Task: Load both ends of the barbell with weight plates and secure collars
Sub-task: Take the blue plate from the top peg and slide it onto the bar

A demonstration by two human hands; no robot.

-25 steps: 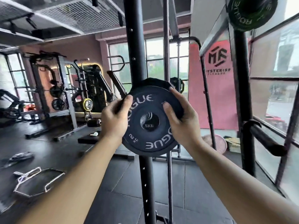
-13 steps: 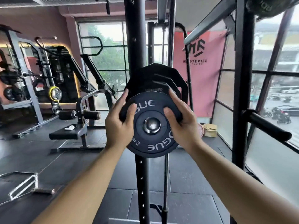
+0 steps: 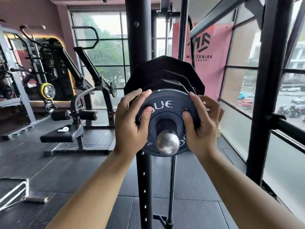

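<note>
A small dark round Rogue weight plate [image 3: 166, 104] sits on the barbell sleeve, whose shiny steel end [image 3: 167, 142] pokes out through the plate's hole toward me. Behind it a larger black many-sided plate [image 3: 165, 71] is on the same sleeve. My left hand [image 3: 132, 123] grips the small plate's left rim, thumb on its face. My right hand [image 3: 203, 123] grips the right rim the same way. No collar is in view.
A black rack upright [image 3: 142, 187] stands just behind the plates, and another upright [image 3: 262, 96] with a safety arm [image 3: 290, 128] on the right by the windows. A bench machine [image 3: 66, 134] stands at the left on the dark rubber floor.
Both hands have pushed the small plate onto the sleeve; the steel end now sticks out through its hole, and the plate is closer to the big plate.
</note>
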